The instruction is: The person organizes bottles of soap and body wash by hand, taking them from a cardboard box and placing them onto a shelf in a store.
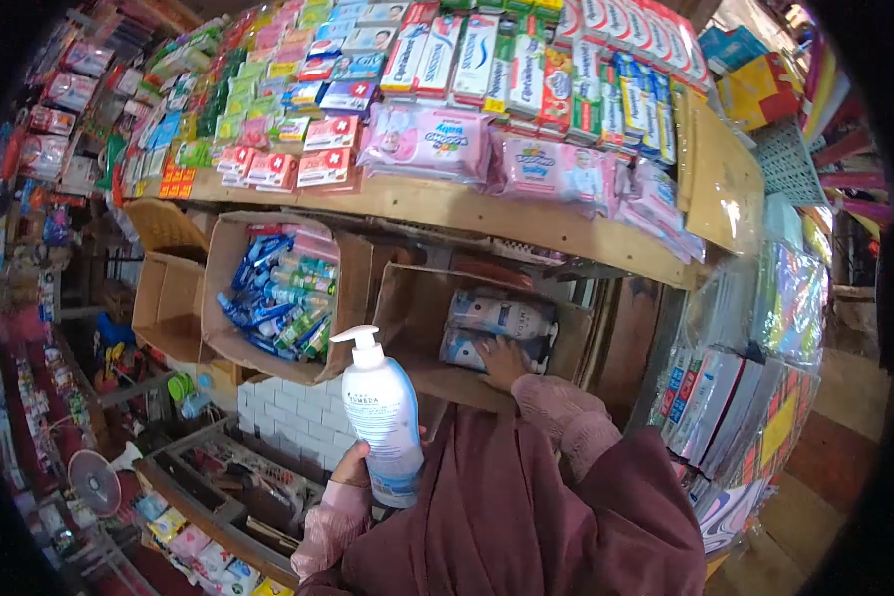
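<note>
My left hand [353, 465] is closed around the lower side of a white-and-blue pump bottle [379, 422], held upright with its white pump head on top. Inside an open cardboard box [417, 328], my right hand [504, 360] rests on the white-and-blue packages [497, 314] lying there. Its fingers are spread over the nearer package. The exact kind of these packages is hard to make out. Left of that box, a second cardboard box [353, 288] holds many blue and green small bottles or tubes [278, 293].
Above the boxes runs a wooden shelf edge [407, 204], stacked with toothpaste cartons [437, 55] and pink wipes packs [425, 141]. An empty-looking carton [169, 298] stands at left. Plastic-wrapped goods [705, 407] are piled at right. A small fan [94, 482] stands lower left.
</note>
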`<state>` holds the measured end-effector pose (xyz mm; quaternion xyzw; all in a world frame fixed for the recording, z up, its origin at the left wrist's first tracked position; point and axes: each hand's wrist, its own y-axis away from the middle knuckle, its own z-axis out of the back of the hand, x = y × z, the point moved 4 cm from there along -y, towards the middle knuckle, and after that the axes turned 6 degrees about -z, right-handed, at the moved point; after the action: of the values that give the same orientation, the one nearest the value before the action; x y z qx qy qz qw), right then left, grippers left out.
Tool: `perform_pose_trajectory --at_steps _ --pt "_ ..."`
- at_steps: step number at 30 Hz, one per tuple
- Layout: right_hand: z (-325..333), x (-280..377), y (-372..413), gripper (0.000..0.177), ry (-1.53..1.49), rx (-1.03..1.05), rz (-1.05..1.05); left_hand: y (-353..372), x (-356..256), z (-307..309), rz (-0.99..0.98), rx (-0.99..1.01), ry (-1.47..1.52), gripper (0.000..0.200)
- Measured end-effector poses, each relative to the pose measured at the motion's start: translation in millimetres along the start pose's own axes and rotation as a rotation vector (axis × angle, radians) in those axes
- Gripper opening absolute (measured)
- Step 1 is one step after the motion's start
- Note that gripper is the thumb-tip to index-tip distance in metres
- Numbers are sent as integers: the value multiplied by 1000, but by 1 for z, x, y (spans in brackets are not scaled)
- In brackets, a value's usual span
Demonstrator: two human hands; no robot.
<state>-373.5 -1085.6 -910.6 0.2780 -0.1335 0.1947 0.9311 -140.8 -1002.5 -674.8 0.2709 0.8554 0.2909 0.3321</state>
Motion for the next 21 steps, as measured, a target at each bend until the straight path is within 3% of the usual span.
perform_pose_trajectory --at_steps 2,5,8,10,12,15,21 --pt "-6 5 -9 66 174 77 -13 5 5 7 -45 -18 -1 93" --pt "-29 -2 -37 69 123 257 -57 13 11 12 -75 -27 23 91" --pt "20 -13 -53 79 29 11 52 24 19 21 -74 -39 64 92" --pt "63 -29 -42 92 36 -252 -79 32 22 23 -105 -23 116 94" --pt "37 -65 -48 105 122 -51 -163 37 31 40 -165 -7 123 96" --pt "28 -79 -51 118 -87 83 -326 57 40 43 -210 -116 140 96" --pt "27 -70 -78 120 201 304 -370 70 64 55 -302 -104 209 91"
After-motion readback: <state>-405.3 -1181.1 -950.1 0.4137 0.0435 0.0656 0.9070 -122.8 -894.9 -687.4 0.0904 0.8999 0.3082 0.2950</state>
